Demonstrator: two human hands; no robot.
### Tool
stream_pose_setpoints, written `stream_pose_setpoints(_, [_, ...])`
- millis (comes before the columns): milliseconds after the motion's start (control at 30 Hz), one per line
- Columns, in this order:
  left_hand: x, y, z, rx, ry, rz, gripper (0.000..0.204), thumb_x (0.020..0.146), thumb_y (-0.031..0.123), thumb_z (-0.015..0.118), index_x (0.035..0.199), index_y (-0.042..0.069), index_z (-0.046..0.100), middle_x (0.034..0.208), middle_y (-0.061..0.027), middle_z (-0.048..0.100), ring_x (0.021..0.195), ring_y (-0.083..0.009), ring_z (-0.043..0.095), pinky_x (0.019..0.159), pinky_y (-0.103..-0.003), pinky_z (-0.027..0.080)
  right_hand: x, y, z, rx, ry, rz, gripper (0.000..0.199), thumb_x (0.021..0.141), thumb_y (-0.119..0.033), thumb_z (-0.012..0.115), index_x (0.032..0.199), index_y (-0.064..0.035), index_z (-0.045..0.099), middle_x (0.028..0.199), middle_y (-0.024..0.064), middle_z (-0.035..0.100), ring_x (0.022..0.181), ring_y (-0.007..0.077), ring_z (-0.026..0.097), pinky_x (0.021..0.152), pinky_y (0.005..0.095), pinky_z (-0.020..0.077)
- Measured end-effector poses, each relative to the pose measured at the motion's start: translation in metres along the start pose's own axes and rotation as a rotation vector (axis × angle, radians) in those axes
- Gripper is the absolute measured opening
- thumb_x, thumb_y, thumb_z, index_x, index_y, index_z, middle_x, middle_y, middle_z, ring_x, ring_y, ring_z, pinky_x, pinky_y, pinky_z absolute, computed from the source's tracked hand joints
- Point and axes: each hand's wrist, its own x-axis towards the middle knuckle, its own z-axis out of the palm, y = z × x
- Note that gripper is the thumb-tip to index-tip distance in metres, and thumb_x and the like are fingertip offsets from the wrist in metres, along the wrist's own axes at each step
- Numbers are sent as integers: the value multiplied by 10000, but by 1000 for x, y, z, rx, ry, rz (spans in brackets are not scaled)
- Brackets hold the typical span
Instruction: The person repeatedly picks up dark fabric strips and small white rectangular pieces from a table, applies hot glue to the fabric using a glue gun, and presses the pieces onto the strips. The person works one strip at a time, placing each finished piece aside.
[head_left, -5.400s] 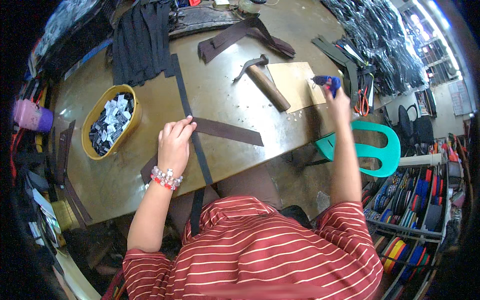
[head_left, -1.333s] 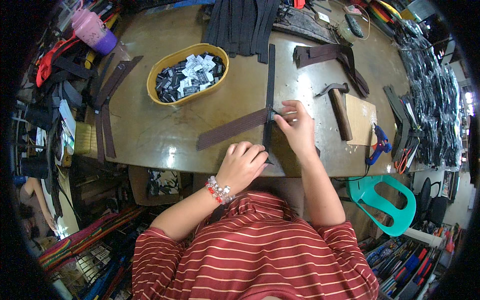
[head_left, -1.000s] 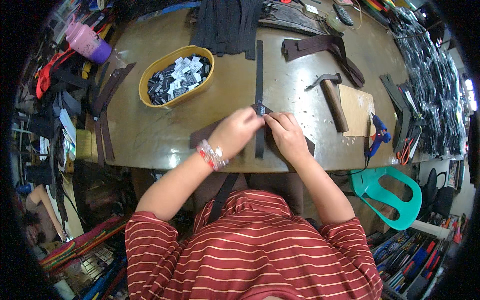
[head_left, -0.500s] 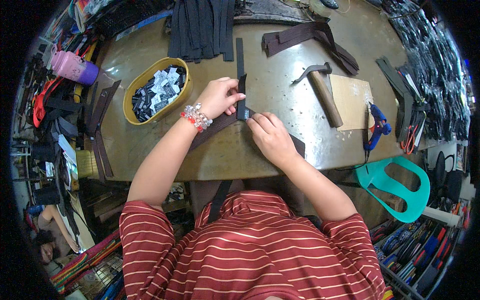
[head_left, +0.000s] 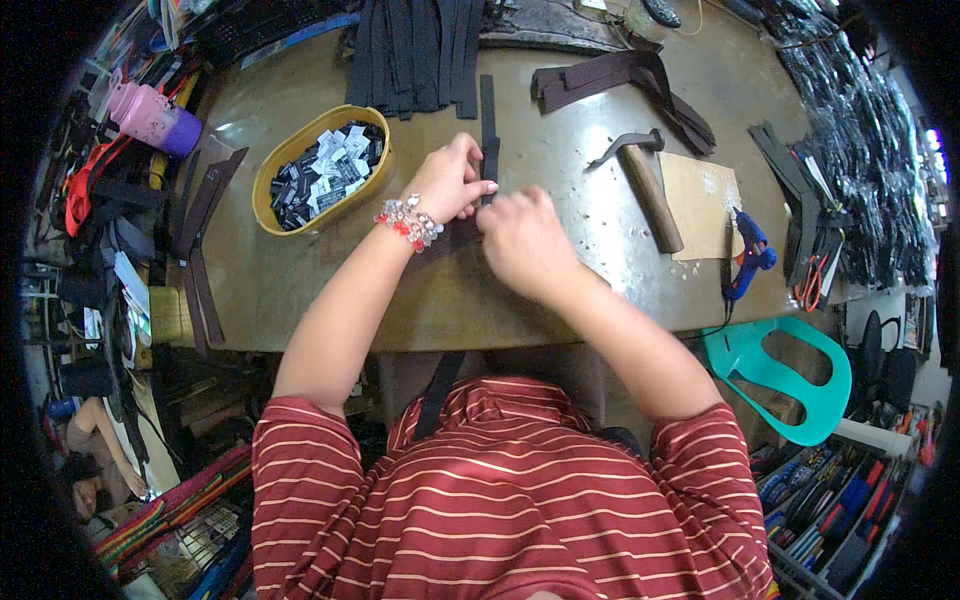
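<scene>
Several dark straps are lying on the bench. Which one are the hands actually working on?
The long black strap running straight away from the person; both the left hand and right hand pinch it. The other straps lie untouched.

Dark strap partly hidden under hands

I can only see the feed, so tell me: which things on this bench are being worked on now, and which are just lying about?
In hand:
left hand and right hand, both on the long black strap
dark brown strip under the hands

Lying about:
hammer
blue glue gun
yellow tray of small labels
pink bottle
cardboard sheet
</scene>
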Motion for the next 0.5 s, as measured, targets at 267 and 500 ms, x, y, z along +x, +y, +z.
stream_pose_setpoints(267, [-118, 40, 27, 393, 16, 82, 665, 832, 584, 536, 1389, 242, 411, 1463, -233, 257, 1355, -426, 230, 1082, -584, 168, -66, 82, -29, -400, 643, 473, 336, 833, -117, 630, 1164, -73, 599, 992, 135, 600, 940, 291, 583, 845, 366, 466])
stream_pose_setpoints(500, [-81, 0, 29, 60, 295, 262, 283, 833, 166, 639, 1070, 13, 613, 990, -135, 583, 956, -293, 576, 855, -385, 467, -54, 22, 38, 184, 426, -123, 332, 741, 27, 550, 1048, -43, 653, 949, 130, 602, 905, 304, 571, 814, 390, 483])
